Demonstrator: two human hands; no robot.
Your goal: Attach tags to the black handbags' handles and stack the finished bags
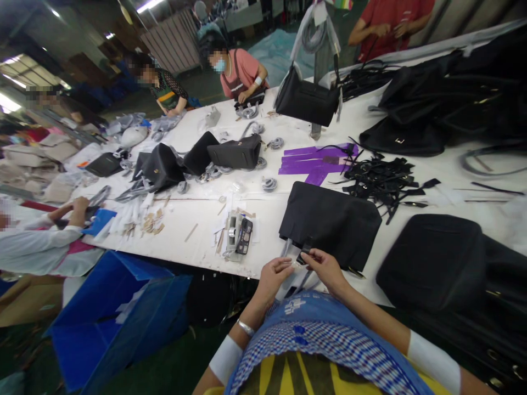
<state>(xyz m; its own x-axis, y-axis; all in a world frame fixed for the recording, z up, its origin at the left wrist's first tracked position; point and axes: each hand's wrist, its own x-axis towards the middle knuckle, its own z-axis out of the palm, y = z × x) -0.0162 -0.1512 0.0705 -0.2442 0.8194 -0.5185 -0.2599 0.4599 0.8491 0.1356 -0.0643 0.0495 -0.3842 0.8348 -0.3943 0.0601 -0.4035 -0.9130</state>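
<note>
A: Item and position?
B: Head view, lower centre: small black strap piece [304, 251], dark, with a bright glint; fingers partly cover it. My right hand [328, 267] pinches it between thumb and fingers.
A: Left hand [272, 278]?
B: Fingers bent towards the thumb; I cannot tell whether they grip anything.
A: Surroundings, obstructions?
B: Smooth black bag [333, 216] lies just beyond the hands. Purple strips [302, 159] and strap heap [376, 178] sit above it in frame; tape dispenser [231, 233], left of centre.
</note>
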